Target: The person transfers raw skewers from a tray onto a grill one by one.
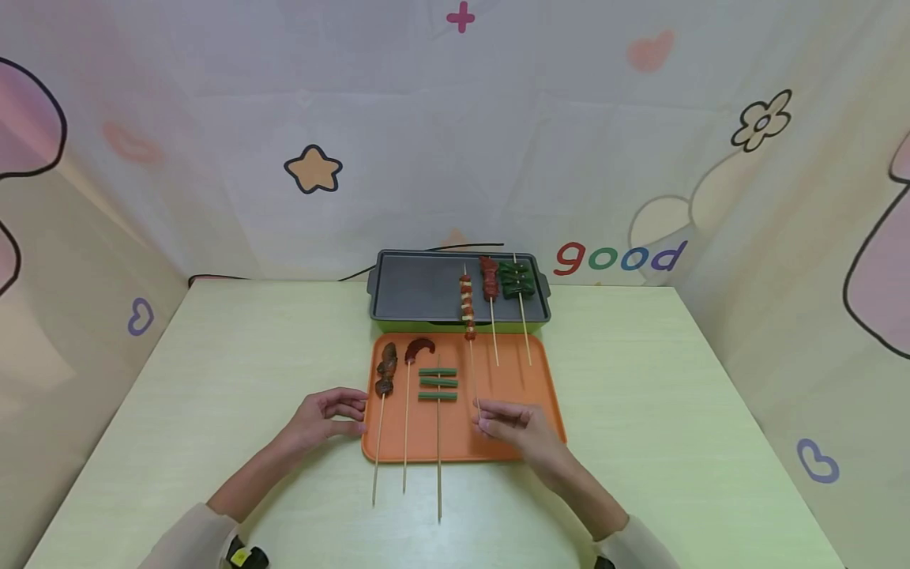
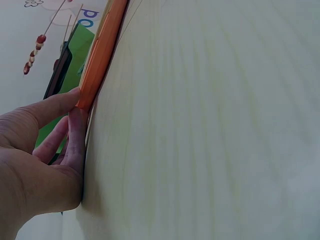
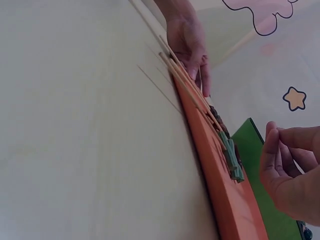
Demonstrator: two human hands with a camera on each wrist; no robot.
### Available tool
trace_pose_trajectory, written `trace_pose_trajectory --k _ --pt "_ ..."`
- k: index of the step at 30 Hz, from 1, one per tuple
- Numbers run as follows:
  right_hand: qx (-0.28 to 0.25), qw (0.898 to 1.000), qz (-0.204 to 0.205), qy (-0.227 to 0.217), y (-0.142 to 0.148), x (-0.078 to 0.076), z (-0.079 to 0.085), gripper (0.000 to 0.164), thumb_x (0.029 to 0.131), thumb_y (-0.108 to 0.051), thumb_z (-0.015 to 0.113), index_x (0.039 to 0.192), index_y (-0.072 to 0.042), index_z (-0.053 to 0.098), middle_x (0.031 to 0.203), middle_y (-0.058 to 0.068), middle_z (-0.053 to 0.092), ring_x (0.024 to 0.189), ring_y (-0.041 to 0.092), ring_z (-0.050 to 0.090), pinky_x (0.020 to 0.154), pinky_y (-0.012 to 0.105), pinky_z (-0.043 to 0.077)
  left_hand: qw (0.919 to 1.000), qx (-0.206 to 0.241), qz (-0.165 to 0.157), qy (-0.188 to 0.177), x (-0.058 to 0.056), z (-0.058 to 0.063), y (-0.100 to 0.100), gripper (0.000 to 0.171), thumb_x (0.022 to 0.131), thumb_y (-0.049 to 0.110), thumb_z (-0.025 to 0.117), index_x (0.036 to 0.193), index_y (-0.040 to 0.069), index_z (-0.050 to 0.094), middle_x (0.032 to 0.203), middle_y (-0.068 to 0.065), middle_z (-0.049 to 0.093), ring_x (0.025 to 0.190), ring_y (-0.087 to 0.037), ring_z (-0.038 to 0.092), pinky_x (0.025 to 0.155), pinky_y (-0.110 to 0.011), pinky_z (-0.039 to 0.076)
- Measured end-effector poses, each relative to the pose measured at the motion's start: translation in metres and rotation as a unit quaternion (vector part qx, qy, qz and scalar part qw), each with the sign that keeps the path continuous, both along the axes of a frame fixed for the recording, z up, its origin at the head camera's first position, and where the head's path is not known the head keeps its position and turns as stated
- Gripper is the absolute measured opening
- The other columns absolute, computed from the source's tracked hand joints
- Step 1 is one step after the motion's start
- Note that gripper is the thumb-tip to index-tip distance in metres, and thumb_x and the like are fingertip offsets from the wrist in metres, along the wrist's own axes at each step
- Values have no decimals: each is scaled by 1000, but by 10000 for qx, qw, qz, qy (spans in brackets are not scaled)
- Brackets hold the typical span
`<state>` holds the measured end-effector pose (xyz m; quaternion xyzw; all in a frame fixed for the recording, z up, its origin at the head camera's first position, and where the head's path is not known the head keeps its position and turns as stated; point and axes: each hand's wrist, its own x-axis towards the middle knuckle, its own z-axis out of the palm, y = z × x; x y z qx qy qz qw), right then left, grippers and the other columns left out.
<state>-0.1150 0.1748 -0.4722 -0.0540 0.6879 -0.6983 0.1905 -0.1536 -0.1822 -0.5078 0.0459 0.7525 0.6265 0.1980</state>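
My right hand [image 1: 522, 431] pinches the lower end of a thin stick between thumb and fingertips. It carries a skewer of small red and white pieces [image 1: 466, 304]; the left wrist view shows that skewer [image 2: 34, 55] raised above the tray. My left hand [image 1: 327, 415] rests its relaxed fingertips against the left rim of an orange tray [image 1: 536, 403], thumb and index finger apart along it. On the tray lie a skewer of brown chunks [image 1: 386, 371], one with a curled dark red piece [image 1: 419, 348] and one with green bean lengths [image 1: 438, 382].
Behind the tray stands a grey grill plate [image 1: 419, 288] on a green base. At its right side lie a red meat skewer [image 1: 489, 278] and a green leafy skewer [image 1: 517, 280], sticks jutting over the tray. A printed curtain [image 1: 455, 158] hangs behind the table [image 1: 640, 442].
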Motion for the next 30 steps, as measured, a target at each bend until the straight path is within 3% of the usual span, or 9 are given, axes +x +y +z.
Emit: trace_pose_trajectory --k 10,17,26,30 --pt "258 9975 -660 -27 -20 -27 13 42 99 1 62 140 9 56 127 26 68 109 22 74 102 44 54 10000 36 -19 -19 0 -2 -1 53 87 9 81 134 -4 60 109 -7 71 97 -7 67 82 -20 56" --pt "434 9945 -949 111 -30 -42 16 39 98 4 61 137 8 59 126 29 68 112 32 72 102 48 53 10000 72 -31 44 0 -1 -1 53 87 9 81 134 -5 60 111 -12 71 96 -6 66 81 -20 56" --pt "387 9912 -1251 181 -39 -54 8 36 96 8 63 131 12 62 116 30 71 87 11 75 93 40 59 9999 49 -31 91 0 -2 -1 53 87 8 80 134 -6 60 113 -14 72 97 -5 67 82 -19 56" --pt "295 9886 -1458 224 -41 -54 5 35 97 8 62 131 14 61 117 33 70 87 13 75 90 37 60 9999 35 -19 95 0 -3 -1 52 87 7 80 134 -5 60 113 -14 72 97 -6 67 82 -19 56"
